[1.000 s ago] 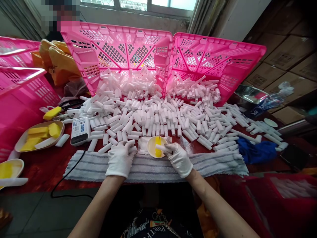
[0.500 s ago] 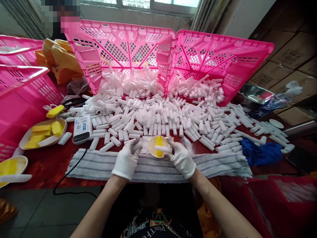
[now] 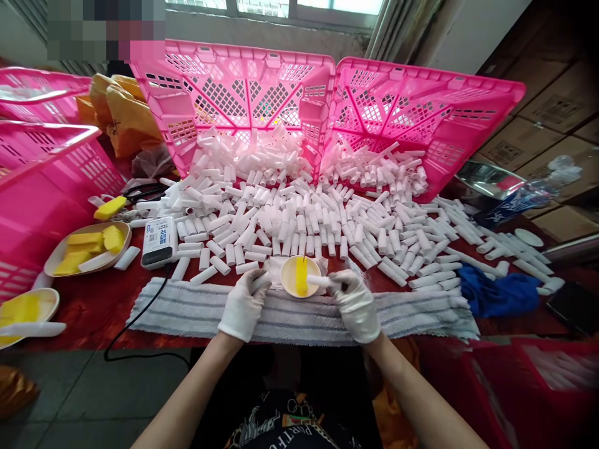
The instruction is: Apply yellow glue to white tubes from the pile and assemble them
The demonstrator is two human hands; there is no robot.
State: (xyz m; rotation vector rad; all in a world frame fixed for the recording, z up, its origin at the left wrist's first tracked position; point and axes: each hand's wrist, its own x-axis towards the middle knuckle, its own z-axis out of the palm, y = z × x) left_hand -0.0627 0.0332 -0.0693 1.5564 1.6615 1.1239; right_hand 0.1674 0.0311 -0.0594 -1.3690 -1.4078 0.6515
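My right hand [image 3: 356, 307], in a white glove, is closed on a white plastic tube [image 3: 319, 281]. The tube's free end points left, over the right rim of a small cream dish [image 3: 286, 280]. In that dish lies a yellow sponge strip [image 3: 301, 278], with a thin upright pin at its far end. To the left of the dish, my gloved left hand [image 3: 243, 307] has its fingers wrapped round another white tube [image 3: 260, 284], mostly covered by the fingers. Both hands hover over a grey striped towel [image 3: 299, 321]. Many loose white tubes [image 3: 299, 218] are heaped just beyond.
Two tipped pink baskets [image 3: 397, 81] spill tubes at the back. On the left are a plate [image 3: 122, 246] of yellow sponges, a small white device [image 3: 159, 240] with a black cable, and another dish [image 3: 53, 305]. A blue cloth [image 3: 496, 293] lies at right.
My right hand has drawn its tube to the right, off the sponge strip. My left hand has shifted slightly right, still holding its tube. The view has moved a little.
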